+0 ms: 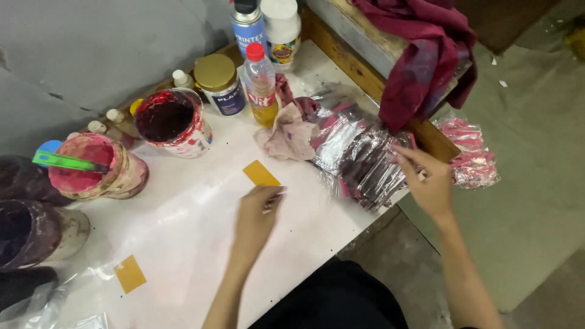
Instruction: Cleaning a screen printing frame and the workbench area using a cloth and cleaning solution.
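Note:
My left hand [257, 214] rests on the white table [195, 201], fingers curled, with a thin pale piece pinched at the fingertips; what it is I cannot tell. A yellow-brown card [261, 173] lies just beyond those fingertips. My right hand [428, 180] reaches to the pile of clear plastic packets with red contents [359, 152] at the table's right edge, its fingers touching the packets. Whether it grips one is unclear.
Open paint tubs, one dark red [173, 122], one pink with a green stick [97, 166], stand at the left. A gold-lidded jar [219, 82], a red-capped bottle [262, 82] and a spray can [248, 27] stand behind. Stained rag [286, 131], maroon cloth [426, 55], second card [130, 273].

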